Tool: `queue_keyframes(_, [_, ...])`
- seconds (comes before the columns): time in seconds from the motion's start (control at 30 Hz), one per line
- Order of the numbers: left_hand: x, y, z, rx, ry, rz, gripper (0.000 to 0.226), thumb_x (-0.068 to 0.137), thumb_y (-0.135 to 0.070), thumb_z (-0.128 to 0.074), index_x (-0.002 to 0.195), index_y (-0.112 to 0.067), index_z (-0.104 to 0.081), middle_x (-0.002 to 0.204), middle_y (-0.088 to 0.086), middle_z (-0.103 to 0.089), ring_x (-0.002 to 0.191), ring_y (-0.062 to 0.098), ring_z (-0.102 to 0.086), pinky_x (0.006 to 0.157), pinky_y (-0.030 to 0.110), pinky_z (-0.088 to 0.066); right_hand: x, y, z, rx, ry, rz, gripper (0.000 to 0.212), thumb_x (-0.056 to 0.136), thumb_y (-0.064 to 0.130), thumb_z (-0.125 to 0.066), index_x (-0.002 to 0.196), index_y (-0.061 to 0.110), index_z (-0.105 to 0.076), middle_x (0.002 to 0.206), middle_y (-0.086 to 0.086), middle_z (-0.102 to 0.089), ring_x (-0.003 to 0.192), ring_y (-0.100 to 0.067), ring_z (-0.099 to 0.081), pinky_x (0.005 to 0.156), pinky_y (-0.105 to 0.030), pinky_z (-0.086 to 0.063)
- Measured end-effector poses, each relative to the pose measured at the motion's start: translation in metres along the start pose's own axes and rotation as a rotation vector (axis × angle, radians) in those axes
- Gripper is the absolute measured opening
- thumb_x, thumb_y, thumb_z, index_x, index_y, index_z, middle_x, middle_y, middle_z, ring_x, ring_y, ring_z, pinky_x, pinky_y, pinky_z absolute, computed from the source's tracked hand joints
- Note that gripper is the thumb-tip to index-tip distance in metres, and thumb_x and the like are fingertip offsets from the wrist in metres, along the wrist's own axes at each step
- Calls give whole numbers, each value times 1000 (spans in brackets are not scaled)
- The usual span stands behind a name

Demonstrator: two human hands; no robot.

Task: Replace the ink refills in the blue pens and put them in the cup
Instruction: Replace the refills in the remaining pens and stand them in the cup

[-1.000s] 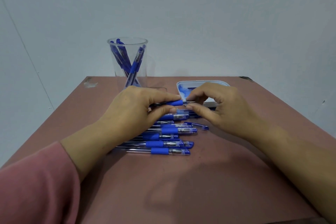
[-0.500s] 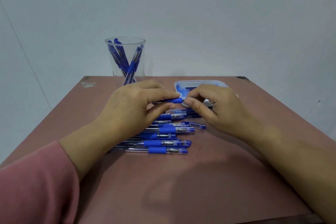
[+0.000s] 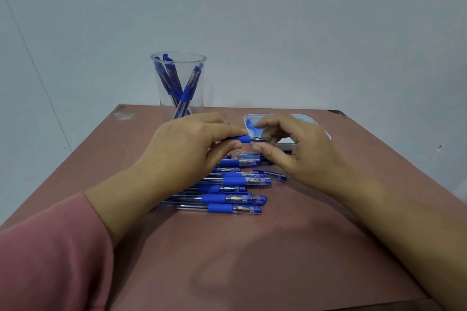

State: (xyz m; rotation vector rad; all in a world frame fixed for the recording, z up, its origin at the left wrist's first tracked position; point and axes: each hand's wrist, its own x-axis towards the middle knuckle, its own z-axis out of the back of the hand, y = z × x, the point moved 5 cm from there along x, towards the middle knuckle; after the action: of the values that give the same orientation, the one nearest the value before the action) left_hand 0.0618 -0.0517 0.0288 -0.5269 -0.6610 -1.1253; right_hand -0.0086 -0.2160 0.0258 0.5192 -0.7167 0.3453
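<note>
My left hand [image 3: 192, 149] grips a blue pen [image 3: 243, 139] by its blue rubber grip and holds it level above the table, metal tip pointing right. My right hand [image 3: 298, 151] curls around that tip, forefinger above and thumb below with a gap between them. Whether any finger touches the tip I cannot tell. Several blue pens [image 3: 227, 194] lie in a row on the table under my hands. A clear plastic cup [image 3: 178, 83] with several blue pens in it stands at the back left.
A shallow white tray [image 3: 249, 118] with blue parts in it sits behind my right hand. The brown table [image 3: 252, 260] ends at a pale wall. A loose pen cap [image 3: 275, 176] lies right of the row.
My right thumb and forefinger, pinched on the pen tip before, have spread apart so the metal tip shows. My left hand keeps the pen in about the same place.
</note>
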Motion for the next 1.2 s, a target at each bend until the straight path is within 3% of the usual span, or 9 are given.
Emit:
queue_keyframes(0.1, [0,-1,1,-17,-13,16,34,92,-46,-45,112,-33,-69,92,-16,-66,74,6,-59,57,30,-53,0,2,2,-52,-51,44,15,84,17,-72,99,16,-68,82,9,-64,79,0,-59,74,-9,-44])
queue_keyframes(0.27, [0,-5,1,17,-44,35,36,92,-46,-43,108,-31,-71,93,-14,-69,78,10,-63,55,32,-53,1,1,-5,-13,-4,-1,12,90,24,-64,98,15,-67,84,8,-64,79,-7,-59,73,-19,-47])
queue_keyframes(0.43, [0,-7,2,78,-57,44,36,93,-45,-42,106,-31,-72,92,-14,-69,78,12,-64,54,30,-51,3,4,-2,57,28,-85,11,88,22,-68,90,31,-62,82,11,-65,78,-9,-61,71,-18,-48])
queue_keyframes(0.57, [1,-1,3,103,-19,85,33,93,-47,-44,108,-34,-71,92,-15,-68,75,12,-62,53,29,-50,2,-10,9,45,188,-229,18,81,23,-75,90,32,-62,76,10,-65,71,-4,-59,65,-13,-45])
queue_keyframes(0.73, [1,9,5,121,16,136,35,91,-50,-44,109,-37,-70,91,-16,-66,69,5,-47,54,25,-43,-14,-24,14,-51,505,-367,10,78,32,-77,84,30,-69,75,19,-65,69,-4,-60,65,-22,-51])
queue_keyframes(0.9, [0,11,5,127,29,140,33,88,-51,-48,108,-38,-71,90,-18,-67,69,1,-40,52,17,-31,-16,-22,5,-13,592,-393,11,80,29,-76,89,30,-72,75,14,-69,67,0,-61,63,-16,-48])
queue_keyframes(1.0, [1,12,6,117,36,154,33,86,-51,-50,106,-36,-72,93,-19,-69,70,1,-46,54,12,-29,-16,-23,10,-15,564,-412,10,83,21,-72,88,29,-70,72,19,-67,65,1,-60,63,-14,-46])
queue_keyframes(1.2, [0,12,3,97,53,159,25,86,-46,-60,106,-35,-72,92,-18,-69,71,-1,-45,56,19,-36,-4,-16,31,-34,206,-303,19,84,9,-69,87,28,-66,83,18,-66,80,-4,-62,66,-9,-46])
